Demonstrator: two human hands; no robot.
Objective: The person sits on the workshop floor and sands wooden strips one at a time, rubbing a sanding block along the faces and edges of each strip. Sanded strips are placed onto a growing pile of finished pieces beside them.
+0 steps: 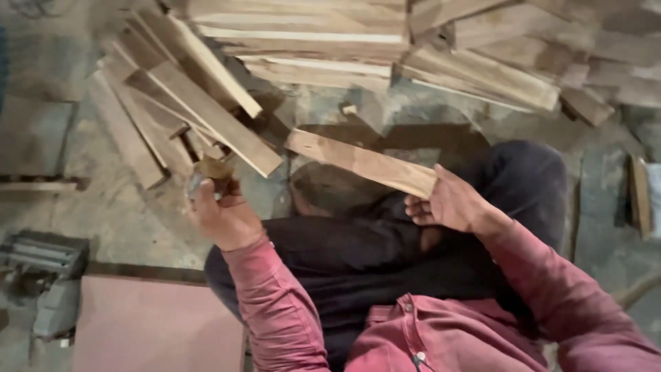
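I sit on the floor in dark trousers and a red shirt. My right hand grips the near end of a flat light wooden board, which points away to the left above my knee. My left hand is closed around a small brownish block with a grey part under it; what it is I cannot tell. It hovers just below the pile of boards on the left.
More stacked wooden planks lie across the back and right. A grey machine sits at the left edge beside a pinkish flat panel. A single short board lies at the right on the dusty concrete floor.
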